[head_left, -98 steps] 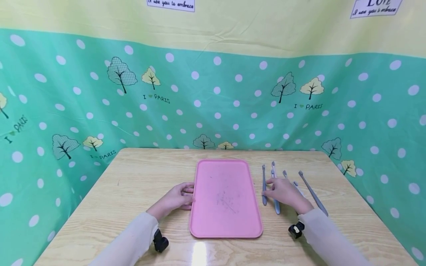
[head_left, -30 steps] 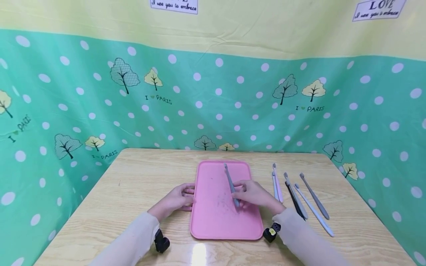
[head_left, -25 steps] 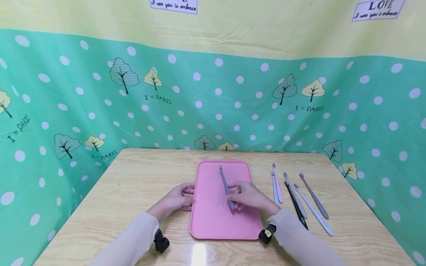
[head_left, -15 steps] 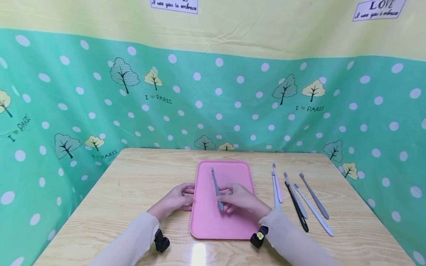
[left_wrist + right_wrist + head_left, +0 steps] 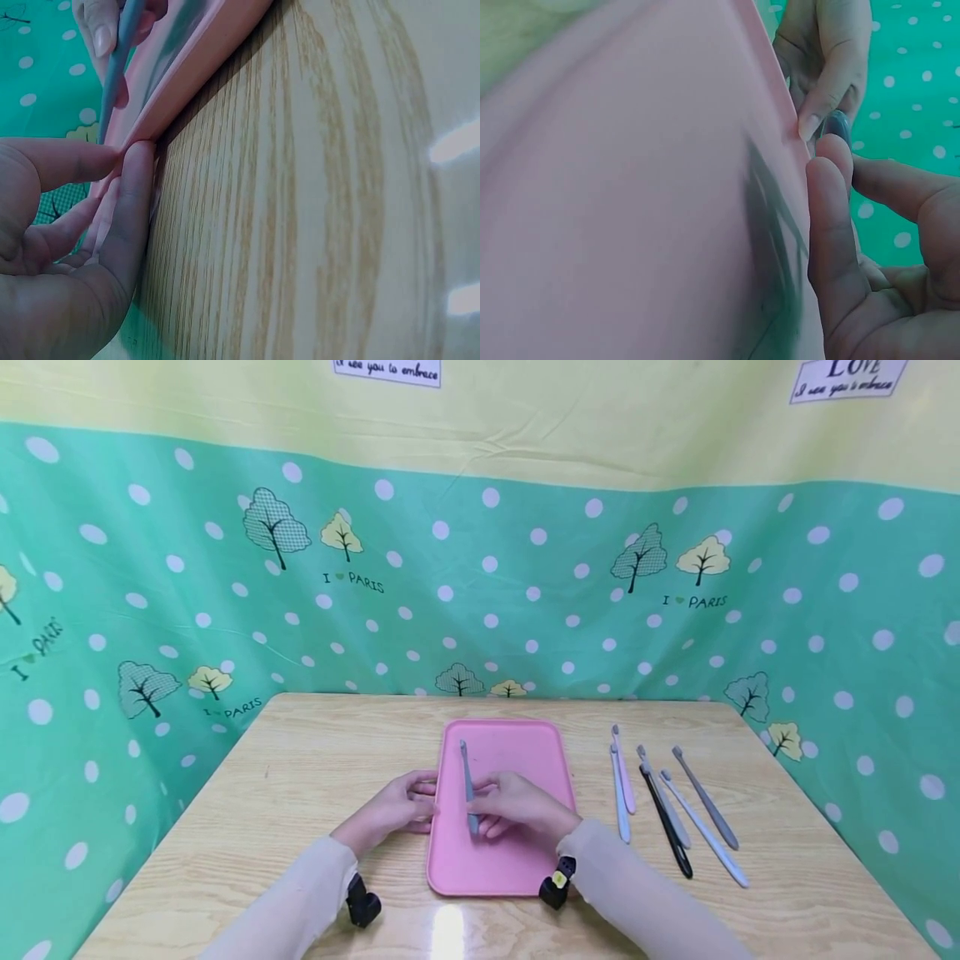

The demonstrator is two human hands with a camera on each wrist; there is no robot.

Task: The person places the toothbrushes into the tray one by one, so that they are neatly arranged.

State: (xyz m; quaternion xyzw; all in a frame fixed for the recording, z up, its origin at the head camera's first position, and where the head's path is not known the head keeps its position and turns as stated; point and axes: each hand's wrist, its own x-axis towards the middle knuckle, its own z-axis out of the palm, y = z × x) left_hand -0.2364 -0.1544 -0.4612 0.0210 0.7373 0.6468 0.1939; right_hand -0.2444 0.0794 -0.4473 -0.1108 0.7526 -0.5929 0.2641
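Note:
Lengthwise over the left part of a pink tray [image 5: 495, 870], a grey-blue toothbrush [image 5: 466, 768] points its head toward the far end. My right hand [image 5: 519, 806] pinches its handle between thumb and fingers. Only the rounded handle end [image 5: 837, 124] shows past the fingertips in the right wrist view. At the tray's left edge, my left hand [image 5: 392, 810] grips the rim; thumb and finger meet on the pink rim [image 5: 196, 84] in the left wrist view. That view also has the toothbrush handle [image 5: 120, 69] just inside the rim.
Right of the tray, several toothbrushes lie on the wooden table [image 5: 322, 743]: a pink one [image 5: 624, 777], a light blue one [image 5: 621, 802], a black one [image 5: 667, 822], a white-blue one [image 5: 708, 835] and a grey one [image 5: 708, 802]. A green dotted cloth [image 5: 487, 585] hangs behind.
My right hand has left the toothbrushes at the right with the grey-blue one and carried it leftward over the tray to its left side. The left hand stays at the rim.

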